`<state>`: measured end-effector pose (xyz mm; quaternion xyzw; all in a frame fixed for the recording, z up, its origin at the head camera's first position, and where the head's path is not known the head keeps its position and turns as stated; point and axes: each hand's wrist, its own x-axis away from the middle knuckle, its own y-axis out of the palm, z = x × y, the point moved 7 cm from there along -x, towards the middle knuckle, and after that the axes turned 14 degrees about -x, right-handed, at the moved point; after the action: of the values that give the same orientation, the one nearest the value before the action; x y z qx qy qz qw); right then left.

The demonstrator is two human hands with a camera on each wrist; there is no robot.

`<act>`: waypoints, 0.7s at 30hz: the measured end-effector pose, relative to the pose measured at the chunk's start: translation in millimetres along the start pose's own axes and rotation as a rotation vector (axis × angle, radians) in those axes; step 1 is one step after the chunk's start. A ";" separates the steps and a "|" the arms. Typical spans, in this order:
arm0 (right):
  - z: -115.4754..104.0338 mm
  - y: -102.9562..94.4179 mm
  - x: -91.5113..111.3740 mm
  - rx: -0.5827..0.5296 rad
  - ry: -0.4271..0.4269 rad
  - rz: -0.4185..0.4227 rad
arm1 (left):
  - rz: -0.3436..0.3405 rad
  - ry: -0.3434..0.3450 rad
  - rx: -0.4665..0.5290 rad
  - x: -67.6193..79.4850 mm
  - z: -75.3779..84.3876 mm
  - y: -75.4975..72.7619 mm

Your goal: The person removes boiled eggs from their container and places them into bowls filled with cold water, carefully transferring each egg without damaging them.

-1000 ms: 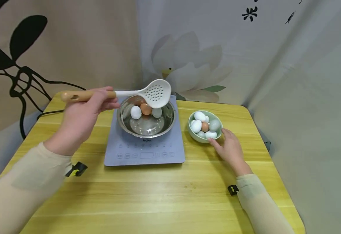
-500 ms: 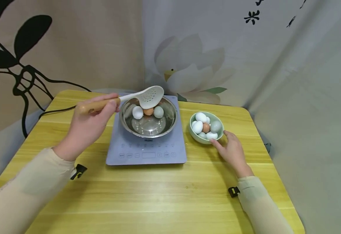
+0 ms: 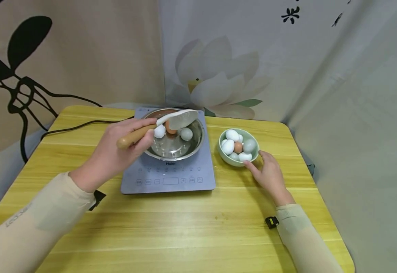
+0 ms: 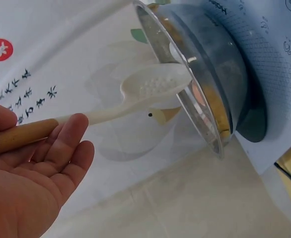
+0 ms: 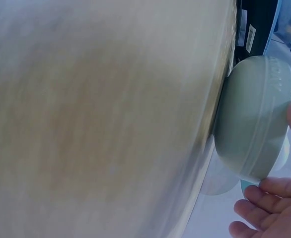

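My left hand (image 3: 123, 146) grips the wooden handle of a white slotted spoon (image 3: 183, 119). The spoon's head is tilted over the back of a steel pot (image 3: 171, 154). Inside the pot are a white egg (image 3: 159, 131), a brown egg (image 3: 170, 128) partly hidden by the spoon, and a pale greenish egg (image 3: 186, 134). In the left wrist view the perforated spoon head (image 4: 158, 84) reaches the pot's rim. To the right, my right hand (image 3: 268, 175) rests its thumb and fingers against the rim of a green bowl (image 3: 230, 160) with several white, greenish and brown eggs.
The pot stands on a grey induction cooker (image 3: 168, 185) with its touch panel toward me. A black cable (image 3: 72, 127) runs off to the left. Curtains rise behind the wooden table (image 3: 185, 231), with a few drops on its surface.
My left hand has moved right and slightly down, turning the spoon so its head dips lower over the pot. My right hand stays at the bowl.
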<state>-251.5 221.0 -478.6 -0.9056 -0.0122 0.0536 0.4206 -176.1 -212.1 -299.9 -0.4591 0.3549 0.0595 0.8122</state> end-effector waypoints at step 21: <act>7.9 2.0 1.5 -0.022 0.037 -0.037 | -0.397 -0.659 0.255 30.2 -57.0 -10.3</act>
<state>-250.9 225.8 -485.3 -0.9107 -0.0220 0.0288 0.4116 -179.1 -269.8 -330.3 -0.3706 -0.0154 0.0007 0.9287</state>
